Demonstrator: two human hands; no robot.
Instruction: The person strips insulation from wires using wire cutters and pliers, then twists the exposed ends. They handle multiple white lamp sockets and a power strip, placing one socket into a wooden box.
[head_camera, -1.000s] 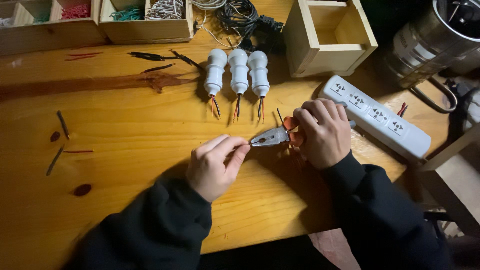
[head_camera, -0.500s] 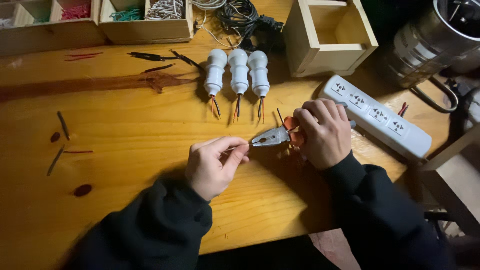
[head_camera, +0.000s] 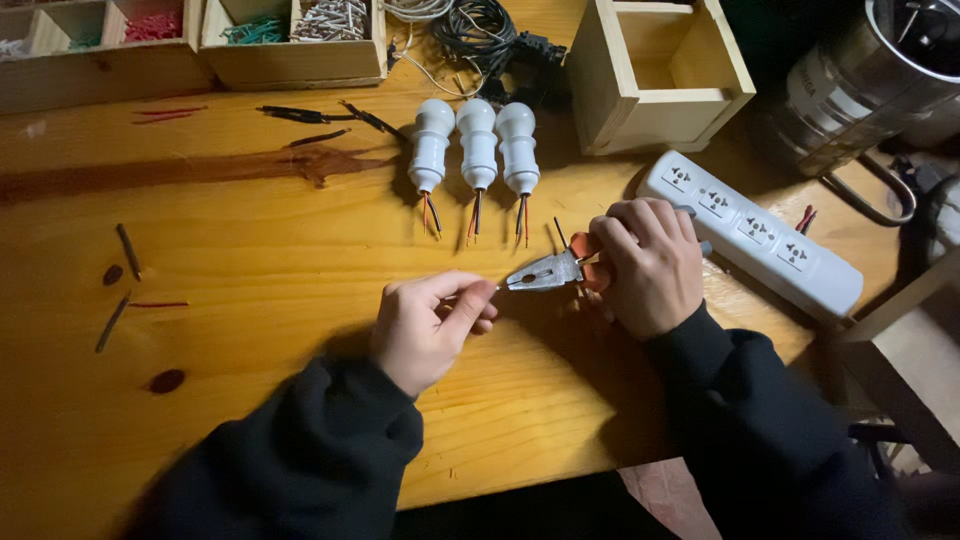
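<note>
A view from above onto a wooden tabletop (head_camera: 250, 260), with two hands in dark sleeves working near its front edge. The right hand (head_camera: 650, 265) is clenched around the orange handles of a pair of pliers (head_camera: 550, 270), whose metal nose points left toward the other hand. The left hand (head_camera: 430, 325) sits just beside the plier tips, thumb and forefinger pinched together right at the nose; whatever they grip is too small to make out.

Behind the hands, toward the middle of the tabletop, three white bulbs (head_camera: 477, 145) lie side by side, each trailing short red and dark wires toward the front. A white power strip (head_camera: 750, 235) lies at an angle just beyond the right hand, near the right edge. An open wooden box (head_camera: 655, 75) stands at the back right, and a wooden tray (head_camera: 295, 40) of small parts lines the back edge. Short wire offcuts (head_camera: 125, 250) lie scattered near the left edge.
</note>
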